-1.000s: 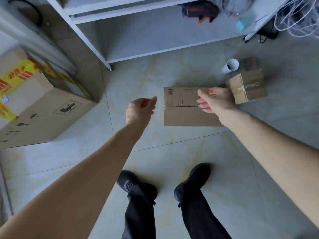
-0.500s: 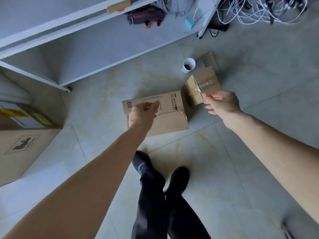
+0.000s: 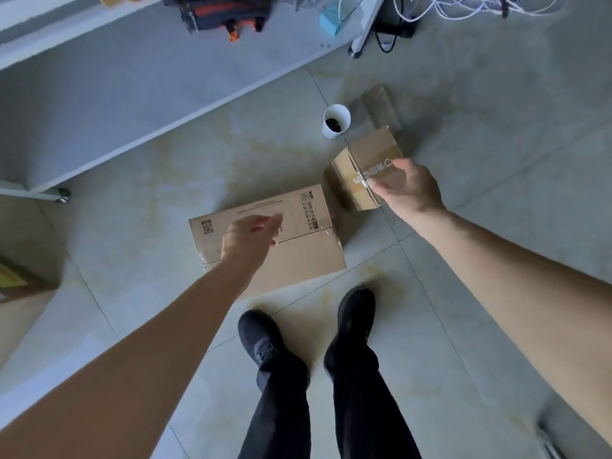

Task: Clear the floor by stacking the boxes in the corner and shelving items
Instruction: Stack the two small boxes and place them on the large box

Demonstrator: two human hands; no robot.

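A long flat cardboard box (image 3: 308, 226) lies on the tiled floor just ahead of my feet. A small taped cardboard box (image 3: 361, 160) stands at its right end. My right hand (image 3: 409, 190) grips the small box's near right corner, fingers on top and thumb on the taped near face. My left hand (image 3: 248, 238) hovers over the middle of the long box with loosely curled fingers and holds nothing. Whether it touches the box is unclear.
A white paper cup (image 3: 336, 122) with dark dregs and a flattened cardboard piece (image 3: 381, 106) sit beyond the small box. The white shelf unit (image 3: 159, 104) on castors holds a black-and-orange bag (image 3: 225, 13) and a teal item (image 3: 331, 23). Cables (image 3: 463, 8) tangle top right. A large box (image 3: 16, 293) stands left.
I have stepped closer to the boxes. My right hand moved from the long box to the small box and closed on it. My left hand came over the long box.
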